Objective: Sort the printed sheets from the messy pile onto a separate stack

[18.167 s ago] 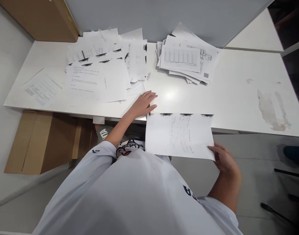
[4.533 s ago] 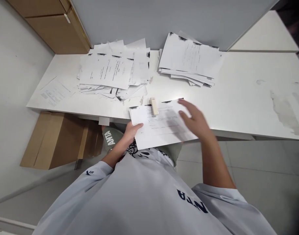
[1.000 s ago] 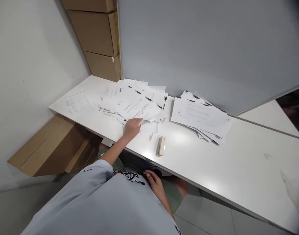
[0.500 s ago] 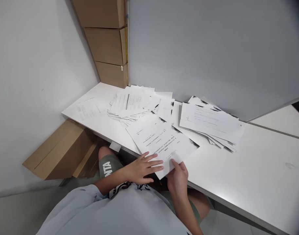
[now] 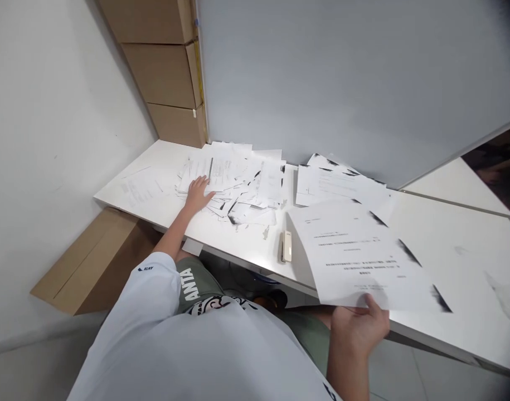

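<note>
White desk (image 5: 432, 245); grey panel (image 5: 342, 83) behind. Stapler (image 5: 287, 247): on desk. Right of stapler: sheet (image 5: 355, 253), pinched in your right hand (image 5: 361, 326). Back left of stapler: paper pile (image 5: 248, 181), your left hand (image 5: 198, 195) at its edge, fingers spread.

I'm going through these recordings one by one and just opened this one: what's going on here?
A person is handling printed papers at a white table. The right hand grips a printed paper by its near edge. The left hand is at the left pile, fingers spread. A cream stapler stands untouched between the hands, and the right pile lies beyond the held paper.
</note>
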A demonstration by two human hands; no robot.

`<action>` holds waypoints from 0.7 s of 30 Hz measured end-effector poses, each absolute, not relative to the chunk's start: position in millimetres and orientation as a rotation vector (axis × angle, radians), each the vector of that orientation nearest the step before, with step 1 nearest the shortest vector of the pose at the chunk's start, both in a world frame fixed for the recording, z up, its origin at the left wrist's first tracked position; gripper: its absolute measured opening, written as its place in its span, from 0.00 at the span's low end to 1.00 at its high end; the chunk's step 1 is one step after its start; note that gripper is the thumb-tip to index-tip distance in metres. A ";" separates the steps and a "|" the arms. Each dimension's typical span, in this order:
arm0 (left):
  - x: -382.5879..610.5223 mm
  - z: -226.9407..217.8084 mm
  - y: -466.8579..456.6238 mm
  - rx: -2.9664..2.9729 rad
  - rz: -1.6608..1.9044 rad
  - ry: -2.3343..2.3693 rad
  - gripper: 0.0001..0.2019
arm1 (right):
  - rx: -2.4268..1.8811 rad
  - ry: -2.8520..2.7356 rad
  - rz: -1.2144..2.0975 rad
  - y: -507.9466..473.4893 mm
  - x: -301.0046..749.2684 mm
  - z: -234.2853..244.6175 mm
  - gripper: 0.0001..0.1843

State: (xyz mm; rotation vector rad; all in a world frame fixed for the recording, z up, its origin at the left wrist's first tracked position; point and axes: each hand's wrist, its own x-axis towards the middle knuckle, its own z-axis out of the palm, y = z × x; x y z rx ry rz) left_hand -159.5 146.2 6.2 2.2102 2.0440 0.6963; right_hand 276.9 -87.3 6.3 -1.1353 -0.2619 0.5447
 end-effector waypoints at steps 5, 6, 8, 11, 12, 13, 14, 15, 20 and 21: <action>-155.4 2.6 139.5 2.258 0.927 2.045 0.15 | -1.041 -0.087 0.626 -104.9 305.2 -3.9 0.24; -156.4 3.1 141.0 2.237 0.979 2.035 0.12 | -1.032 -0.049 0.659 -107.6 308.8 -5.9 0.24; -159.2 4.7 145.5 2.135 1.130 2.008 0.09 | -1.038 0.025 0.692 -111.4 314.6 -10.6 0.23; -151.3 10.3 145.3 1.937 1.381 1.990 0.12 | -1.073 0.045 0.699 -114.9 320.2 -20.7 0.23; -140.4 13.9 140.3 1.900 1.445 1.992 0.14 | -1.090 0.041 0.685 -115.8 321.1 -25.0 0.22; -123.7 18.3 131.8 1.899 1.493 1.978 0.15 | -1.105 0.036 0.670 -116.5 321.5 -29.4 0.22; -100.8 23.2 119.9 1.924 1.533 1.955 0.16 | -1.123 0.039 0.657 -116.8 321.2 -33.8 0.22; -72.2 27.9 104.9 1.962 1.640 1.850 0.15 | -1.139 0.052 0.655 -116.7 320.2 -37.6 0.23; 103.2 31.0 15.2 2.465 1.387 1.028 0.13 | -1.068 0.108 0.744 -110.0 303.9 -38.1 0.22; 131.9 27.4 0.9 2.559 1.197 0.887 0.12 | -1.023 0.092 0.752 -108.7 298.6 -34.0 0.21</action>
